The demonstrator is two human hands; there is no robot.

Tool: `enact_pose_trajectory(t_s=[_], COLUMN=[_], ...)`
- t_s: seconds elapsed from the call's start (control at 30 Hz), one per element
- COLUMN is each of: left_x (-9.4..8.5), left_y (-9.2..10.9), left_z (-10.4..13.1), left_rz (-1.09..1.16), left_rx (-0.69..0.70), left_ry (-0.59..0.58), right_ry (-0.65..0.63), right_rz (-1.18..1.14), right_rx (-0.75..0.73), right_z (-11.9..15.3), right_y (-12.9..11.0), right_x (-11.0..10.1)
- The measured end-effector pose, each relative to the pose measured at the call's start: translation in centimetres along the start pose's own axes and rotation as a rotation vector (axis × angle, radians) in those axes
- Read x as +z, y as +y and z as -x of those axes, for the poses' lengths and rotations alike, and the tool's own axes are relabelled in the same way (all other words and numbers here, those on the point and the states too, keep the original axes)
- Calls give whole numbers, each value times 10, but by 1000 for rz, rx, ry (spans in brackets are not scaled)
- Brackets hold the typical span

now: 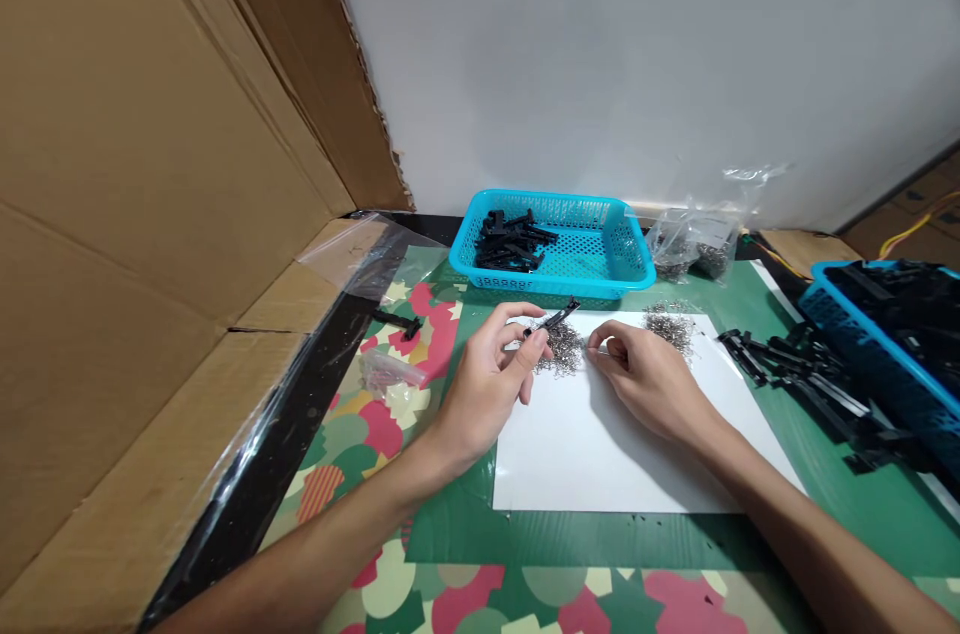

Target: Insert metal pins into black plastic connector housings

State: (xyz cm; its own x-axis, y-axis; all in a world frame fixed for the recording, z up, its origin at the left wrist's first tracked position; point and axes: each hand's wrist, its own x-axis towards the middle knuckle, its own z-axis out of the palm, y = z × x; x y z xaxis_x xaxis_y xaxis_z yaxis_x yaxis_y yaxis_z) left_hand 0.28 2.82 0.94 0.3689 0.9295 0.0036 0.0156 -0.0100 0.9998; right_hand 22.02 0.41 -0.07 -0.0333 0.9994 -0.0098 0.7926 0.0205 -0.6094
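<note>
Black part (561, 315) in curled left hand (489, 376)

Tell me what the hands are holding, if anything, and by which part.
The left hand holds a slim black piece by its lower end, between thumb and fingers. Whether the right hand holds anything is too small to tell.
</note>
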Motion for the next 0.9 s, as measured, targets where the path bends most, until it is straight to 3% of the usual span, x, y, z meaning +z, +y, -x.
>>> enact_pose_trajectory(t_s=[0.9], left_x=[3], left_y=[-1], left_z=[0], left_rz=[-25], left_rx=[-25], left_ry=[16], right_ry=[-2], right_rz=[12], right_rx=[50], right_z=[-1], right_y=[-2], right_x=[-1])
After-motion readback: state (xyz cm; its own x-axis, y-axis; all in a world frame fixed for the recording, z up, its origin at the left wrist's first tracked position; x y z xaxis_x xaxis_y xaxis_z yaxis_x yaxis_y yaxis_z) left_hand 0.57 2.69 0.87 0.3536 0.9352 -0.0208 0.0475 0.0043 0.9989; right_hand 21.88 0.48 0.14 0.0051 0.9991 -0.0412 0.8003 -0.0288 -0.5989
